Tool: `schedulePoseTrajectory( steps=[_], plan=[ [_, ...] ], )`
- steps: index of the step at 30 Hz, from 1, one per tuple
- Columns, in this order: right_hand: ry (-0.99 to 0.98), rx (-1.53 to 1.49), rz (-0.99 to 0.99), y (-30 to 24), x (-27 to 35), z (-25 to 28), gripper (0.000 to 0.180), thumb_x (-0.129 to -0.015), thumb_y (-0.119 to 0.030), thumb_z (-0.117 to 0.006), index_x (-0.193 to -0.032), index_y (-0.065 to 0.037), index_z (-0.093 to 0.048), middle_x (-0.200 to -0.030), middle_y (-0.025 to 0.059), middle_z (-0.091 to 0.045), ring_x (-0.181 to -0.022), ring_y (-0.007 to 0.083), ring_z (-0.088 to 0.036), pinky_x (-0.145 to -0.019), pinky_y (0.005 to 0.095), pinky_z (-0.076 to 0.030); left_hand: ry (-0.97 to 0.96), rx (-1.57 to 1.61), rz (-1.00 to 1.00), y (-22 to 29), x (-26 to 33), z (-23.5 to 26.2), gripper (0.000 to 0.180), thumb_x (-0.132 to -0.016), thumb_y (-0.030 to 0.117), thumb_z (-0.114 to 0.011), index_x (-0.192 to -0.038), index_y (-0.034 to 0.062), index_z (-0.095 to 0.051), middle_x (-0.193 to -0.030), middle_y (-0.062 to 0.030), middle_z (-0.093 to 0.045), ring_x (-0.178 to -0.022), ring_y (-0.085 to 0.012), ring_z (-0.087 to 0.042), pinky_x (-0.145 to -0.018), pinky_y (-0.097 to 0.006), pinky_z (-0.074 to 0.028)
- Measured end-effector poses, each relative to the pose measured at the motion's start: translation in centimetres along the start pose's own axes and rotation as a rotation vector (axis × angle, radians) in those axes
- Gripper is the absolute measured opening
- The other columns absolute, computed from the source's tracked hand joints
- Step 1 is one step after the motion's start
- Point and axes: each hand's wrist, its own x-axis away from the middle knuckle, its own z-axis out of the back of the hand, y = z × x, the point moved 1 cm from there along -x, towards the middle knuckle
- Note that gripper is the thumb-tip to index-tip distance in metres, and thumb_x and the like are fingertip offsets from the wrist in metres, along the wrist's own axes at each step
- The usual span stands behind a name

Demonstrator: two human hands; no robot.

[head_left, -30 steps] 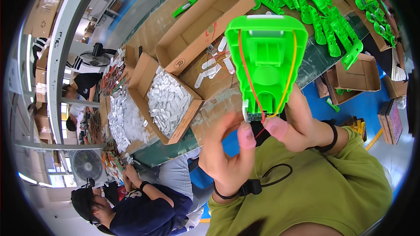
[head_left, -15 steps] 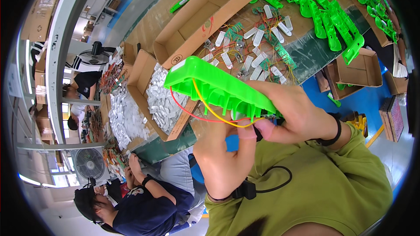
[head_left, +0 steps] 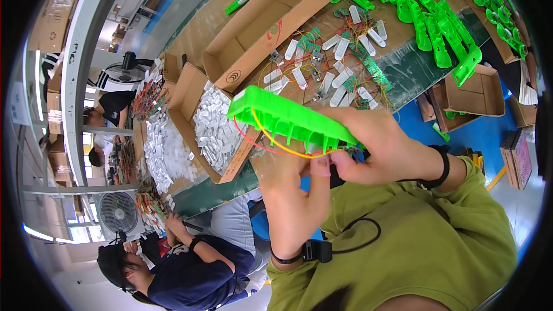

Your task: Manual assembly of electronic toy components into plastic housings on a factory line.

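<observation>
Across the long workbench covered in brown cardboard point(head_left: 230, 17), the biggest things are two open cardboard boxes: an empty one point(head_left: 271, 20) toward the far edge and, nearer the person, one filled with small white plastic pieces point(head_left: 216, 126). Heaped over the bench's far right corner lies a pile of bright green moulded plastic shells point(head_left: 429, 14). Between that pile and the near edge, a scatter of white plastic clips, small green circuit boards and thin coloured wires point(head_left: 340, 60) covers the surface.

Held up in the air above the near edge of the bench, close to the camera, is a bright green ribbed plastic housing point(head_left: 285, 118), tilted so its long side runs from upper left down to lower right. A red wire point(head_left: 253, 144) and a yellow wire point(head_left: 276, 144) loop out from under it.

The person's right hand point(head_left: 383, 150), with a black band at the wrist, is wrapped around the lower right end of the housing, fingers curled under it. The left hand point(head_left: 296, 196) comes up from below, thumb and forefinger pressed together on the wires just beneath the housing; a black wrist strap with a cord point(head_left: 314, 250) sits on that forearm.

Beside the bench's left end, a seated co-worker in a dark blue shirt point(head_left: 190, 270) bends over, near a floor fan point(head_left: 118, 213).
</observation>
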Motion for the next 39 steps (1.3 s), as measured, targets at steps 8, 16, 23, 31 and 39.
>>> schedulePoseTrajectory(
  steps=[8, 16, 23, 31, 39],
  plan=[
    [0.001, 0.061, 0.032, -0.8, -0.4, 0.1, 0.038, -0.066, -0.005, -0.058, -0.102, 0.0, -0.046, -0.073, 0.0098, -0.054, -0.06, 0.0233, -0.056, -0.05, 0.0323, -0.046, 0.126, -0.091, -0.04, 0.4, 0.8, -0.3, 0.017, -0.075, 0.003, -0.054, -0.091, 0.0006, -0.053, -0.072, -0.0128, -0.056, -0.058, -0.0227, -0.057, -0.051, -0.028, -0.044],
    [0.037, 0.062, 0.045, -0.1, -1.4, -0.2, 0.041, -0.068, -0.008, -0.057, -0.105, 0.002, -0.042, -0.077, 0.0136, -0.055, -0.061, 0.0289, -0.055, -0.052, 0.0355, -0.045, 0.166, 0.072, 0.062, -0.2, -0.8, -0.7, 0.014, -0.078, 0.004, -0.052, -0.092, -0.0008, -0.052, -0.075, -0.0115, -0.058, -0.061, -0.0172, -0.059, -0.055, -0.026, -0.046],
    [-0.131, -0.165, -0.301, 5.0, -2.7, 1.8, 0.053, -0.084, -0.032, -0.045, -0.124, 0.001, -0.031, -0.071, 0.0157, -0.057, -0.062, 0.0234, -0.057, -0.055, 0.0319, -0.043, -0.269, 0.278, 0.352, -6.2, -9.7, 5.5, 0.02, -0.082, 0.013, -0.049, -0.094, -0.0021, -0.05, -0.074, -0.0097, -0.059, -0.061, -0.0147, -0.058, -0.058, -0.022, -0.046],
    [-0.571, 0.089, -0.308, 15.3, -11.7, 6.1, 0.031, -0.083, -0.023, -0.045, -0.098, 0.003, -0.052, -0.073, 0.0111, -0.058, -0.061, 0.0164, -0.056, -0.058, 0.0267, -0.044, -0.352, -0.155, 0.554, -20.4, -25.8, 8.5, 0.028, -0.083, 0.019, -0.045, -0.079, -0.005, -0.058, -0.062, -0.0103, -0.059, -0.051, -0.0158, -0.057, -0.048, -0.023, -0.045],
    [-0.693, 0.12, -0.727, 33.7, -25.3, 4.1, 0.031, -0.078, -0.025, -0.048, -0.097, 0.0, -0.053, -0.078, 0.0071, -0.058, -0.062, 0.0158, -0.057, -0.052, 0.0288, -0.046, -0.661, -0.689, 0.358, -23.9, -30.5, 8.7, 0.051, -0.078, 0.044, -0.046, -0.072, -0.0049, -0.06, -0.063, -0.0202, -0.057, -0.064, -0.0288, -0.059, -0.062, -0.037, -0.046]
  ],
)
